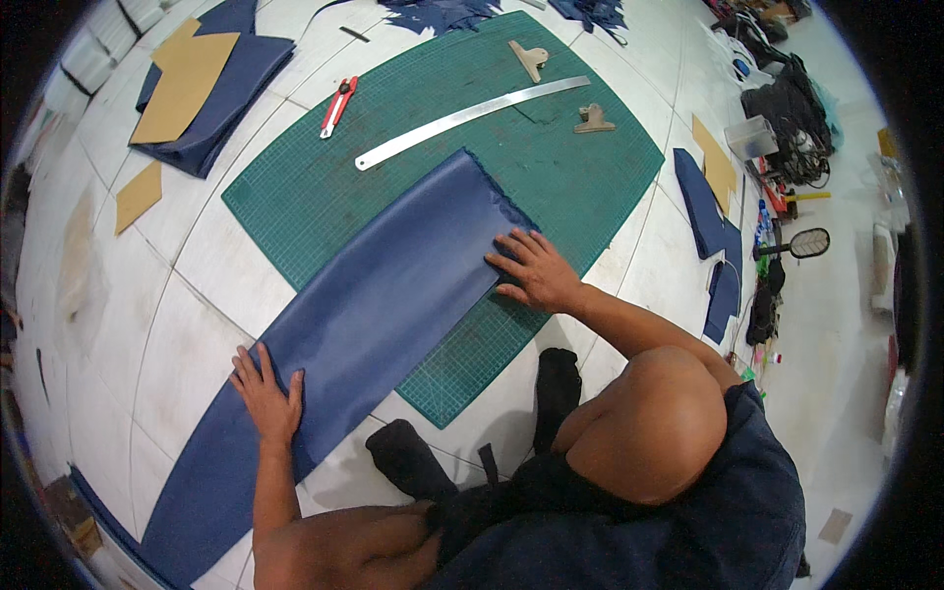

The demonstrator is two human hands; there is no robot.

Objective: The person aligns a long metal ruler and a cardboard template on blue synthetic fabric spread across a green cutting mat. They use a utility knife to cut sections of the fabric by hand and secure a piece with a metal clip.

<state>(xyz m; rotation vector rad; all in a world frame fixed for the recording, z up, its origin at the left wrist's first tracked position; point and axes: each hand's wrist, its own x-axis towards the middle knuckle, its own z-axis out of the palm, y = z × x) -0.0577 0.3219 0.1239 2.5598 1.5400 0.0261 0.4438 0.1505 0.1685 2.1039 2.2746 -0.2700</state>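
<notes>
A long strip of navy blue fabric [383, 265] lies slantwise before me, its frayed far end resting on a green cutting mat [295, 177] and its near end running over the floor to the lower left. My left hand [269, 395] presses flat on the fabric near its left edge, fingers spread. At the frayed end's right corner, my right hand [536, 270] lies with fingers stretched out over the cloth. Beyond the fabric on the mat are a metal ruler [472, 120], a red utility knife [339, 106] and two bulldog clips, one lying farther off [529, 61] and one to the right [594, 119].
Folded blue fabric [202, 147] with tan card patterns [192, 93] lies at far left. Blue cut pieces [700, 202] and a tan card [715, 165] are on the right. Farther right sit a clear plastic box [750, 138], a racket-shaped swatter [810, 243] and black bags [787, 103].
</notes>
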